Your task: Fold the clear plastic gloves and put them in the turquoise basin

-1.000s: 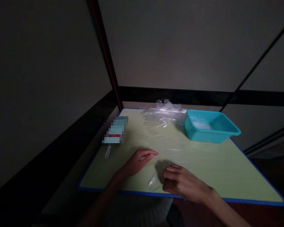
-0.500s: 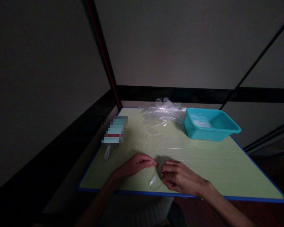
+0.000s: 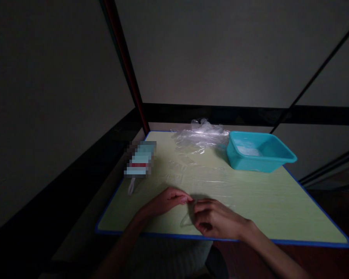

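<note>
Near the front edge of the yellow-green table [image 3: 279,209], my left hand [image 3: 174,197] pinches the edge of a thin clear plastic film. My right hand [image 3: 216,217] is just beside it, fingers curled and pressed together on the same film. The clear plastic film [image 3: 187,220] shows faintly below and between the hands. Its outline is hard to make out against the table. The fingertips of both hands are close together.
Crumpled clear plastic [image 3: 202,137] lies at the back of the table. A turquoise basin [image 3: 250,164] with something whitish inside stands at the back right. At the left edge is a blurred pale-blue item [image 3: 141,159] with a white loop [image 3: 130,186].
My right hand has shifted slightly left, nearer to my left hand. The bit of film between them has changed shape. My left hand stays in nearly the same place.
</note>
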{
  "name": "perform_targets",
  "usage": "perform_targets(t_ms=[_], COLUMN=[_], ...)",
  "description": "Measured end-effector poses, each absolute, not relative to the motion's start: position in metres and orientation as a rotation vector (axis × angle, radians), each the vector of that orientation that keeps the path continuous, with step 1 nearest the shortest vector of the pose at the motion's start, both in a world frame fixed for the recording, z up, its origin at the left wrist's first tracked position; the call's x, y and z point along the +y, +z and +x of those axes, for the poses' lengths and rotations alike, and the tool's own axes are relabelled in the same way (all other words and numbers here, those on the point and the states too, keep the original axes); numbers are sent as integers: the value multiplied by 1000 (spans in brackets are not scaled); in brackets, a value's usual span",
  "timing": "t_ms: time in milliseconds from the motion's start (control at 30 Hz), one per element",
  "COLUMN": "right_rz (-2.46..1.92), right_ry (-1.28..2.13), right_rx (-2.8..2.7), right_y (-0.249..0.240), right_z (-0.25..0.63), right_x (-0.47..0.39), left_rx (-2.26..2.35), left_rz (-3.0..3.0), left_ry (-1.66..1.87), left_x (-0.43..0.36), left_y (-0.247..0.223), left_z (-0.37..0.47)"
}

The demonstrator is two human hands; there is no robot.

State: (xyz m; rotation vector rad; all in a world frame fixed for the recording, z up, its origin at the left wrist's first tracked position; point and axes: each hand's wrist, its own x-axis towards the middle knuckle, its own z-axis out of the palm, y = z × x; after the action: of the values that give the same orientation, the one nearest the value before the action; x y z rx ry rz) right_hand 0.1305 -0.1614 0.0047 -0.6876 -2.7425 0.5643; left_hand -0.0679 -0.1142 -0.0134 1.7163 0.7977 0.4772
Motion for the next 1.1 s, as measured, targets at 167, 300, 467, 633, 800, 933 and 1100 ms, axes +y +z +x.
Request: perform_targets(t_ms=[167,300,467,633,800,933,1100], right_rz=[-788,-841,-885,-930,-993,-1018,-981], right_ry=[816,867,940,1061,1235,1299,1481], right_rx=[-2515,-2407,-2277,-2168,-2038,-2021,-1905], right_y=[5,1,-3,-6,-1,4,1], right_z=[134,133,134,137,141,148,158], right_x=[-155,-149,-144,-139,-134,-129,-122], left_rx=[826,687,853,908,922,951,996], left_rz=[1669,1654,1873,1874,1805,1766,1783], left_ry=[510,522,483,459,505,565,583], left_x=[-116,-119,-127,-126,-114,-104,-93], left_y=[-10,0,13,3,-10,-9,-9], left_z=[-68,-70,-67,-59,-50,-44,-41])
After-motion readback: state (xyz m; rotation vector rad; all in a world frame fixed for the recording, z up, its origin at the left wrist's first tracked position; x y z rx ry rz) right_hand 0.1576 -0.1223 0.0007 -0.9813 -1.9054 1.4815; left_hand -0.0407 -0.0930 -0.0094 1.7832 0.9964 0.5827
